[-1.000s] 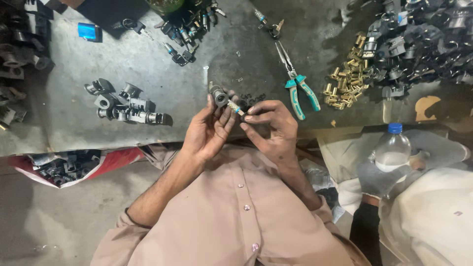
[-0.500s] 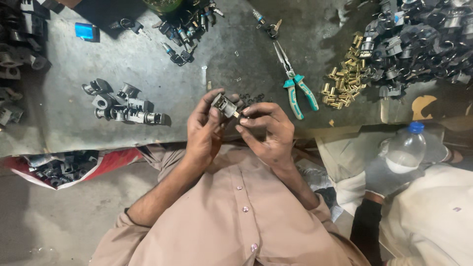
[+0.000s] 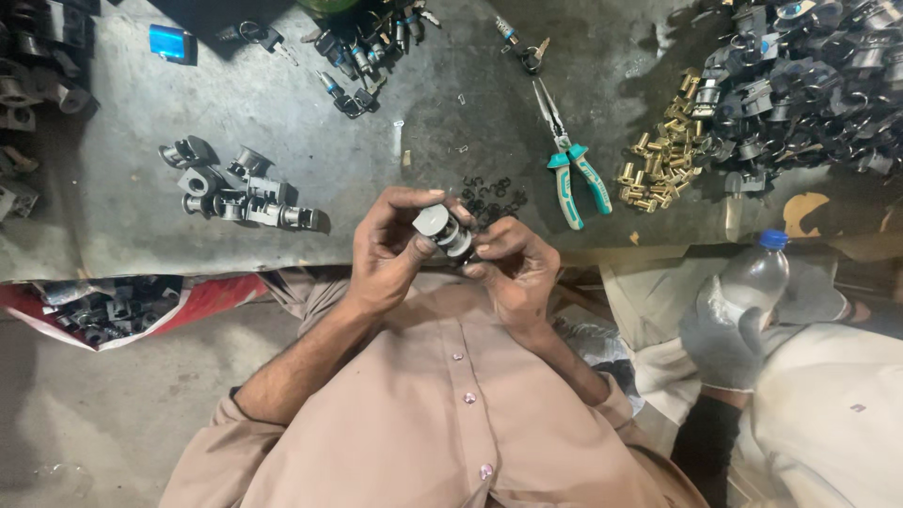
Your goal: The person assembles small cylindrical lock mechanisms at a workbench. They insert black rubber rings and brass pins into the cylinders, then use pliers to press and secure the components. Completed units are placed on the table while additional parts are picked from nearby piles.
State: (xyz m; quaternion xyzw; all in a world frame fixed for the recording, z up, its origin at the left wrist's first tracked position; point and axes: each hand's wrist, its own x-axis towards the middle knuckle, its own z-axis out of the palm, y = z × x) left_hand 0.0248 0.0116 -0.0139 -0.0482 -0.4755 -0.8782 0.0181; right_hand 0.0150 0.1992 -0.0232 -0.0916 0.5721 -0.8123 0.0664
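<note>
Grimy grey workbench (image 3: 282, 245), scattered metal parts, left hand (image 3: 388, 246) and right hand (image 3: 515, 273) pinching small metal cylinder (image 3: 442, 230)

Both forearms rise from rolled-up tan sleeves and meet just short of the near edge of the tabletop (image 3: 282, 235). The left hand (image 3: 388, 246) is curled, thumb and fingertips closed around a small grey cylinder (image 3: 442, 229) held over that edge. The right hand (image 3: 515, 273) meets it from the other side, fingers bent, fingertips pinching the cylinder's lower end, wrist flexed.
</note>
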